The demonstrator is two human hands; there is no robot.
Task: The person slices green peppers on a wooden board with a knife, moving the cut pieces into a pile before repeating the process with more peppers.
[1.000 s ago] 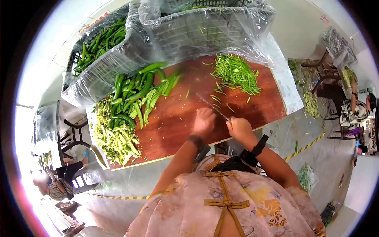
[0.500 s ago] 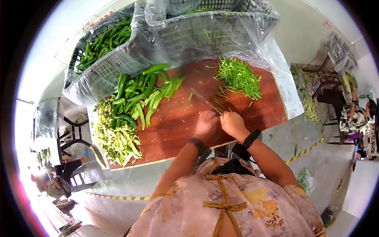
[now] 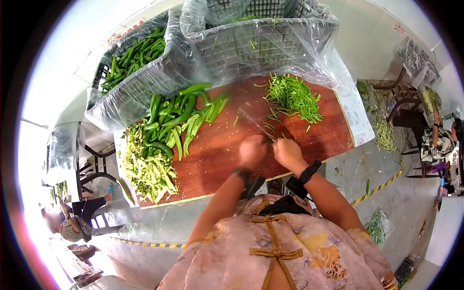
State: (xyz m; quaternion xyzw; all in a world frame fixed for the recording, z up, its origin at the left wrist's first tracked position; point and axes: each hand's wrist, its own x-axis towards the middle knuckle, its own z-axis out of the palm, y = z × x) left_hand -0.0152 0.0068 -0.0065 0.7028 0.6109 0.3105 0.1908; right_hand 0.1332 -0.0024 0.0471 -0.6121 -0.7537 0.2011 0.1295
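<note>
My right hand (image 3: pixel 289 153) is closed round the handle of a knife (image 3: pixel 255 122), whose thin blade points up and to the left over the brown board (image 3: pixel 212 166). Close beside it, near the board's front edge, is my left hand (image 3: pixel 252 152). Motion smears its fingers, so I cannot make out whether they hold anything. Beyond the knife lies a heap of shredded green pepper (image 3: pixel 294 98), with a few loose strips nearer the blade. Whole green peppers (image 3: pixel 181 113) and split pepper pieces (image 3: pixel 195 124) are piled at the left, next to pale pepper cores and seeds (image 3: pixel 147 166).
Behind the board stand two plastic-lined crates, one with green peppers (image 3: pixel 137 55), the other crate (image 3: pixel 261 41) with some green shreds. A seated person (image 3: pixel 435 140) is at the far right, another person (image 3: pixel 75 227) at the far left. Yellow-black tape (image 3: pixel 377 187) marks the floor.
The view has shifted slightly, so the board and crates sit a little further right on the left side. Both hands stay close together at the knife; the left is more blurred now.
</note>
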